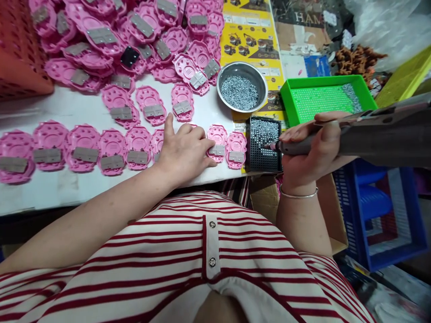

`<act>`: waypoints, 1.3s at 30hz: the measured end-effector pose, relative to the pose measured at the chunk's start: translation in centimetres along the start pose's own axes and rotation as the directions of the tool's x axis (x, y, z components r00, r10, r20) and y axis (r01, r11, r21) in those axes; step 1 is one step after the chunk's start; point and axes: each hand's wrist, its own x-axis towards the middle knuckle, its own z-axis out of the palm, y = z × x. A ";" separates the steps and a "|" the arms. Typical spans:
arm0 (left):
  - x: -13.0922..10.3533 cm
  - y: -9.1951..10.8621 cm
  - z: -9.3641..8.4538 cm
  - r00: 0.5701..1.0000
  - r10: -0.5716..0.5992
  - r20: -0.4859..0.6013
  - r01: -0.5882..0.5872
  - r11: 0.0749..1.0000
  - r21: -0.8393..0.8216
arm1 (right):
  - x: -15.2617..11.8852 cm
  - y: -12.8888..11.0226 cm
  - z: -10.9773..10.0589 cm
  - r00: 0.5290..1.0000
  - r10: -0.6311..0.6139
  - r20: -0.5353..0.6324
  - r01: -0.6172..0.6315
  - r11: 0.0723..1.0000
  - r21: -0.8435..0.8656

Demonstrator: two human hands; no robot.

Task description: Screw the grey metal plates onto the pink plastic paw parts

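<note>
My left hand (185, 152) lies with spread fingers over the row of pink plastic parts (138, 139), covering one or more of them. Each part in the row bears a grey metal plate (85, 154). Beside my fingertips sits another pink part (217, 134), and one more (236, 142) is at the row's right end. My right hand (311, 154) is wrapped round a grey power screwdriver (377, 139). Its tip points down into a black perforated tray (264, 163) of small screws (266, 128).
A metal bowl of screws (240, 92) stands behind the black tray. To its right is a green tray (314, 96). Pink parts are heaped at the back (101, 36), beside an orange basket (22, 54). Blue crates (397, 255) stand at the lower right.
</note>
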 end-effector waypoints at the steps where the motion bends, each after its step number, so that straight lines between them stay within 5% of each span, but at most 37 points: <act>1: 0.0 0.0 0.0 1.000 -0.001 -0.001 0.001 1.000 -0.010 | 0.0 0.1 0.0 1.000 0.007 0.005 -0.007 1.000 0.015; 8: -0.1 0.1 -0.3 1.000 -0.009 0.030 0.010 0.999 -0.044 | 0.5 -0.9 0.4 1.000 -0.026 -0.004 0.026 0.987 0.162; 15: 0.2 0.5 -0.8 0.999 -0.030 0.044 0.032 0.999 -0.040 | -0.1 -4.3 3.4 0.990 0.001 0.142 -0.056 0.922 0.384; 22: -0.1 0.4 -1.4 0.996 -0.015 -0.088 -0.011 0.958 -0.286 | -0.8 -6.3 6.3 0.969 -0.081 0.233 -0.064 0.828 0.557; 24: 0.0 0.3 -1.3 0.996 -0.010 -0.089 -0.020 0.942 -0.334 | -0.5 -7.7 6.0 0.960 -0.028 0.278 -0.134 0.826 0.547; 27: 0.1 0.1 -0.9 0.996 -0.012 -0.087 -0.023 0.918 -0.395 | -0.1 -9.2 5.5 0.877 0.244 0.414 -0.417 0.815 0.403; 31: 0.2 0.1 -0.2 0.994 0.021 -0.110 -0.068 0.894 -0.443 | -0.3 -8.4 5.5 0.947 0.035 0.320 -0.191 0.862 0.470; 39: 0.4 0.2 0.0 0.998 -0.027 -0.061 0.005 0.942 -0.335 | -1.3 -5.5 6.6 0.970 -0.029 0.242 -0.078 0.905 0.419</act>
